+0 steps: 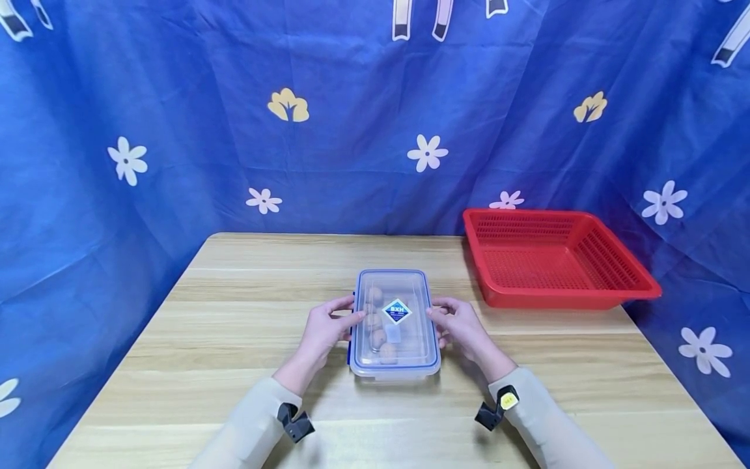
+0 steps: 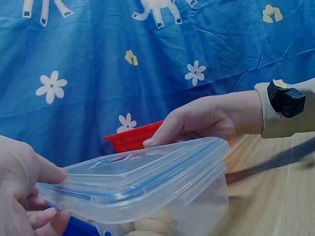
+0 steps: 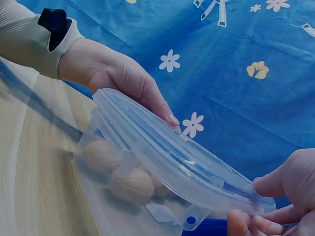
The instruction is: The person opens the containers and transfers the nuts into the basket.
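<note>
A clear plastic food container [image 3: 167, 219] with several walnuts [image 3: 132, 186] inside stands on the table. Over it lies a translucent lid [image 1: 404, 345] with a blue seal and a diamond-shaped label [image 1: 396, 311]. My left hand [image 1: 324, 329] holds the lid's left edge, thumb on top and fingers curled at the side. On the opposite edge, my right hand [image 1: 463, 327] pinches the lid the same way. A blue side clip [image 2: 78, 227] hangs down near my left fingers. Whether the lid sits fully on the rim, I cannot tell.
A red perforated plastic basket [image 1: 556, 296] stands at the back right, overhanging the table's right edge. The wooden table [image 1: 246, 286] extends around the container. Behind it hangs a blue patterned curtain [image 1: 351, 163]. Each wrist carries a small black camera [image 1: 295, 422].
</note>
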Demonstrator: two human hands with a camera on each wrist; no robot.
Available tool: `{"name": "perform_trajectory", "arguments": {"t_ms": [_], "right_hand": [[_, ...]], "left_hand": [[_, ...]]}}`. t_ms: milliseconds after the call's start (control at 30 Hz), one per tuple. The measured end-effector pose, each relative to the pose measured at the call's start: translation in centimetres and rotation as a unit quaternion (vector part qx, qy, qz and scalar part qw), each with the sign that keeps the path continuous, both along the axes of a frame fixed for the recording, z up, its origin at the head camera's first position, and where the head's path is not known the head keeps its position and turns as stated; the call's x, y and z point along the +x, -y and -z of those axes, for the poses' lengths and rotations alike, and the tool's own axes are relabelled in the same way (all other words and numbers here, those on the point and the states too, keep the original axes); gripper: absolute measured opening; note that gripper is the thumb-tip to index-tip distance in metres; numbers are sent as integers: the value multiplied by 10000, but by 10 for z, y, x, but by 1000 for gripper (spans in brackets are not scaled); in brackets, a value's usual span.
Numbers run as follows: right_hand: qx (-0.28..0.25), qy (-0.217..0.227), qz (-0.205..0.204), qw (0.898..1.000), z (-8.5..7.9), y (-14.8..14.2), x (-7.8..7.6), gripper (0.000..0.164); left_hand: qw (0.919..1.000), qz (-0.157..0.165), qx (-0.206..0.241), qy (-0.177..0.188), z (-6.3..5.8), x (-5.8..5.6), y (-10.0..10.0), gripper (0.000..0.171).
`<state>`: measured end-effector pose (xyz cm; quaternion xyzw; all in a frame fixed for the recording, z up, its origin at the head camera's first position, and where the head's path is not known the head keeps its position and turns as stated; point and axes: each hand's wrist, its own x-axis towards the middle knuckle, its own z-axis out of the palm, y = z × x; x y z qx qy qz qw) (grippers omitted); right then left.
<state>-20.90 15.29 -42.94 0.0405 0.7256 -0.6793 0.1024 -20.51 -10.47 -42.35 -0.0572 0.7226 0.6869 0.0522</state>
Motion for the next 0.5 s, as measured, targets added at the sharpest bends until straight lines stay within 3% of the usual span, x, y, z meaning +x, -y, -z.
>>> {"name": "perform_trajectory", "arguments": {"t_ms": [500], "right_hand": [[14, -102, 23, 9999, -1, 0, -2, 41]], "left_hand": [[9998, -26, -122, -153, -6, 1, 0, 51]]}}
